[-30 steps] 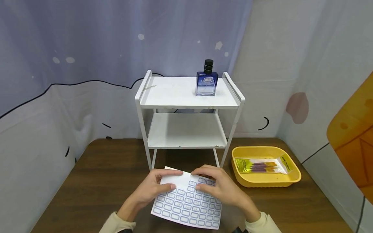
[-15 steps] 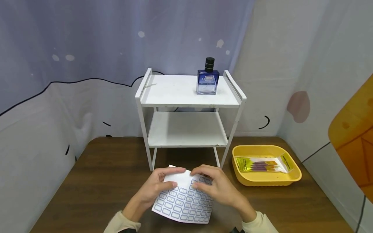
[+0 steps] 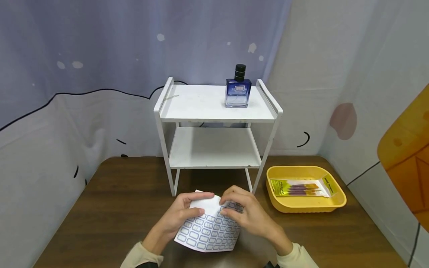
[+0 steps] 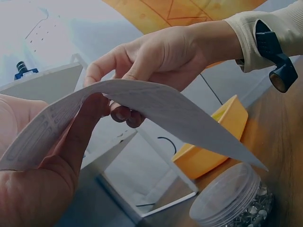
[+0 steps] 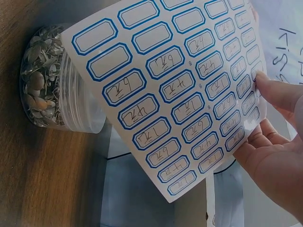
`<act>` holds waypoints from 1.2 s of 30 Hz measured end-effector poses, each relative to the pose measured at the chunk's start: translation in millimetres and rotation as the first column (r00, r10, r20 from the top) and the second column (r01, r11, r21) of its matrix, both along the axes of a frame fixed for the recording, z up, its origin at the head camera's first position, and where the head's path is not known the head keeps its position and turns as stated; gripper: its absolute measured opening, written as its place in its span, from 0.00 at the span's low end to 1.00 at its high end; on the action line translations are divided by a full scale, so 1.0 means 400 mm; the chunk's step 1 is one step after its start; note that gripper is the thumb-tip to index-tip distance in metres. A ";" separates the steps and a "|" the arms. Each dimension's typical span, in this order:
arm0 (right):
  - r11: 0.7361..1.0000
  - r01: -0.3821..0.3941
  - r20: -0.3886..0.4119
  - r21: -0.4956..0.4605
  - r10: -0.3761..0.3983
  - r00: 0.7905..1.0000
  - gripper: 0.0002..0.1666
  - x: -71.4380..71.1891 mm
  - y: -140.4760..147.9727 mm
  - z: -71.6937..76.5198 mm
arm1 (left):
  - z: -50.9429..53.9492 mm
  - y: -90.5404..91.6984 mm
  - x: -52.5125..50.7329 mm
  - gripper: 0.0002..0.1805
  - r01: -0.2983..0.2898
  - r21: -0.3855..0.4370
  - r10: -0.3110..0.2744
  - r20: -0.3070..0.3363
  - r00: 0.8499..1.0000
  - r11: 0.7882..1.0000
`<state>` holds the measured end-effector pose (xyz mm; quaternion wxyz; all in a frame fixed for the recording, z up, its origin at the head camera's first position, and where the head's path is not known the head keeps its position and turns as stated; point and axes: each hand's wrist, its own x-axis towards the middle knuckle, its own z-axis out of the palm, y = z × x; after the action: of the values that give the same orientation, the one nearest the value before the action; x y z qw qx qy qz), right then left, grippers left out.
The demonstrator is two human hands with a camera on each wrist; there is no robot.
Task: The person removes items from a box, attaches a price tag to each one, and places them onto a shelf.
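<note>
Wood-grain bench [image 3: 87, 212], printed cloth backdrop [image 3: 127, 44]. Left hand [image 3: 175, 214], right hand [image 3: 251, 214]: fingers [image 3: 197, 195] pinching label sheet [image 3: 207, 231], blue frames [image 5: 124, 87], many handwritten.

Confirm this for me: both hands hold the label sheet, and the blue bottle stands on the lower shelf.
Not quite: the head view shows the blue bottle on the upper shelf. The left hand and right hand do hold the label sheet.
</note>
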<state>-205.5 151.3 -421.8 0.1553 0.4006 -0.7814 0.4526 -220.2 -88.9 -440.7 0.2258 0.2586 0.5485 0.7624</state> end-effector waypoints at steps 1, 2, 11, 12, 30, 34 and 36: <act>1.000 0.004 0.002 0.004 -0.004 1.000 0.09 0.001 0.000 -0.001 | 0.000 0.000 0.000 0.27 0.000 0.001 0.000 0.003 1.000 1.000; 1.000 0.008 0.003 0.010 -0.008 1.000 0.09 0.001 0.000 -0.002 | 0.001 0.000 0.001 0.27 0.000 0.001 0.000 0.004 1.000 1.000; 0.999 -0.003 0.054 0.048 0.001 0.999 0.10 0.005 0.002 -0.008 | -0.006 0.001 0.001 0.26 0.006 0.014 -0.006 0.047 0.999 1.000; 0.999 -0.006 0.068 0.045 0.003 0.998 0.10 0.005 0.003 -0.008 | -0.006 0.001 0.001 0.26 0.007 0.015 -0.007 0.051 0.999 1.000; 0.999 -0.026 0.114 0.033 0.023 0.993 0.10 -0.001 0.009 -0.013 | -0.006 0.000 0.002 0.27 -0.018 -0.049 0.020 0.051 0.998 0.999; 1.000 -0.019 0.110 0.024 0.016 0.994 0.10 0.000 0.009 -0.017 | -0.008 -0.002 0.002 0.28 -0.033 -0.069 0.036 0.041 0.999 0.997; 1.000 -0.017 0.110 0.022 0.014 0.994 0.10 0.000 0.010 -0.018 | -0.009 -0.003 0.002 0.28 -0.039 -0.079 0.043 0.039 0.998 0.996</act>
<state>-205.4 155.2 -429.1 0.1039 0.3830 -0.7908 0.4660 -219.3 -90.1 -444.1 0.2312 0.2226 0.5784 0.7499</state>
